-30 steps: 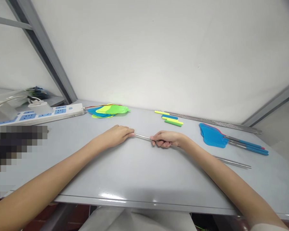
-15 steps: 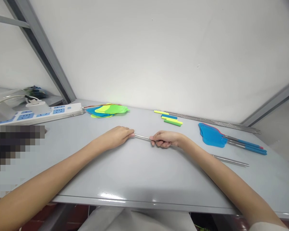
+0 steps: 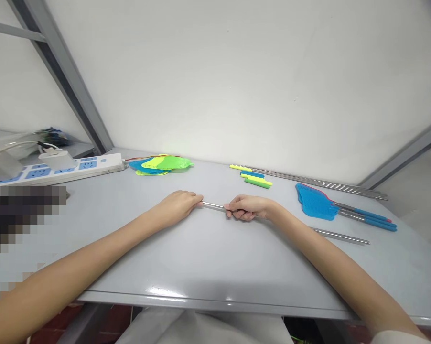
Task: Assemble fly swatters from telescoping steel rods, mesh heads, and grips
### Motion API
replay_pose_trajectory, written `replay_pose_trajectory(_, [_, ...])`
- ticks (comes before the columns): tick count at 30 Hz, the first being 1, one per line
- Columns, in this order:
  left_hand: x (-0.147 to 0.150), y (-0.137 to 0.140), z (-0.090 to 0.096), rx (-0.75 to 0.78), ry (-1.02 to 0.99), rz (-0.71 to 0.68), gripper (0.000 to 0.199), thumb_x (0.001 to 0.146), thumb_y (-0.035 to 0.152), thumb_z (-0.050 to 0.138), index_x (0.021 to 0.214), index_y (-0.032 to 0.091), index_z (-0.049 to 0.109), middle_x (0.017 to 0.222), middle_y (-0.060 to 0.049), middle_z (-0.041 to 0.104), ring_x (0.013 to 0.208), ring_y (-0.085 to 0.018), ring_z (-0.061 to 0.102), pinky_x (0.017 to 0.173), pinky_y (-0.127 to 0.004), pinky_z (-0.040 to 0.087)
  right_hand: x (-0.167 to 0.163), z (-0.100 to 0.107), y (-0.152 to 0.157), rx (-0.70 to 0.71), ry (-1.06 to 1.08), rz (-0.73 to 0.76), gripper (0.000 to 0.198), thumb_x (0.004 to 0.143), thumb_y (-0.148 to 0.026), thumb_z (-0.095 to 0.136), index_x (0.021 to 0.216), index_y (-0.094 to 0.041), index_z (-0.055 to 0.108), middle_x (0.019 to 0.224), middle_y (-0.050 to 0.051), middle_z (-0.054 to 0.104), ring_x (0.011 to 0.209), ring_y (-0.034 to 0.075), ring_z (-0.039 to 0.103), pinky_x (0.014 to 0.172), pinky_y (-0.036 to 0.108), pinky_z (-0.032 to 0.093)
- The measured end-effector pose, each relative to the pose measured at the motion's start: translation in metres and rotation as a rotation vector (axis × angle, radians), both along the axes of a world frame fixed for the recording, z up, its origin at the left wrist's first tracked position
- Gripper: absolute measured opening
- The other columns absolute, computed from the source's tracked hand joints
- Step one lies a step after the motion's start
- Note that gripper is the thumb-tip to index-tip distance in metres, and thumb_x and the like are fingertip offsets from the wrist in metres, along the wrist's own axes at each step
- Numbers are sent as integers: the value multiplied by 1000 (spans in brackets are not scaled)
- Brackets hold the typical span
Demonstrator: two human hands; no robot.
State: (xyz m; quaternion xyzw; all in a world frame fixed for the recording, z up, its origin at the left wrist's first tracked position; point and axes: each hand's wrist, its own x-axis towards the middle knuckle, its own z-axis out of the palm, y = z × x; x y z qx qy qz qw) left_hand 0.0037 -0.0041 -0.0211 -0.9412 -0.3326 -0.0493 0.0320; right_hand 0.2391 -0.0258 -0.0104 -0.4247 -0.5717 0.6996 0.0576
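Observation:
My left hand (image 3: 181,204) is closed on the left end of a thin metal rod (image 3: 212,205), its fingertips pinching it just above the table. A short way along, my right hand (image 3: 246,207) is closed round the same rod with thumb and fingers. Past my right hand the rod runs under the forearm, and a thicker metal section (image 3: 348,236) comes out beyond it to the right, which looks like the same rod. The stretch between is hidden by the arm. What lies inside the left fingers is covered.
Behind are coloured grip tubes (image 3: 254,175) and long metal rods (image 3: 319,182) along the wall. Blue fly swatters (image 3: 317,203) lie at right. Green, yellow and blue swatter heads (image 3: 167,163) are piled back left, beside a power strip (image 3: 75,166). The grey table (image 3: 208,267) ends in front of me.
My left hand has shifted slightly right. The rod's far right end has moved a little left and away from me. My right hand stays nearly in place, gripping it.

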Motion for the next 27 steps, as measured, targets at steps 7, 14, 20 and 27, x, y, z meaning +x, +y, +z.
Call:
replay_pose_trajectory(7, [2, -4, 3, 26, -39, -15, 23, 84, 27, 27, 70, 20, 44, 68, 1, 54, 58, -12, 49, 50, -23, 27, 0, 1, -1, -5, 16, -12, 28, 75, -38, 47, 73, -10, 50, 49, -7, 24, 35, 0, 17, 28, 12, 13])
replay_pose_trajectory(14, [3, -4, 4, 64, -22, -6, 22, 84, 26, 28, 71, 20, 45, 68, 1, 55, 58, -13, 49, 51, -23, 27, -1, 0, -1, -12, 31, -28, 27, 75, -37, 47, 73, -10, 51, 49, -7, 23, 35, 0, 17, 28, 12, 13])
replay_pose_trajectory(20, [2, -5, 4, 77, -14, -11, 21, 83, 24, 28, 70, 20, 44, 66, 1, 55, 57, -12, 49, 51, -24, 26, -1, -3, 0, -52, 50, -36, 26, 75, -36, 48, 74, -10, 50, 50, -8, 22, 36, 0, 16, 28, 12, 12])
replay_pose_trajectory(27, [3, -7, 6, 72, -16, -13, 19, 83, 23, 29, 71, 21, 44, 67, 2, 55, 57, -12, 50, 50, -24, 26, 0, -3, -1, -67, 54, -37, 26, 75, -35, 48, 75, -10, 50, 50, -8, 22, 36, 0, 16, 28, 12, 13])
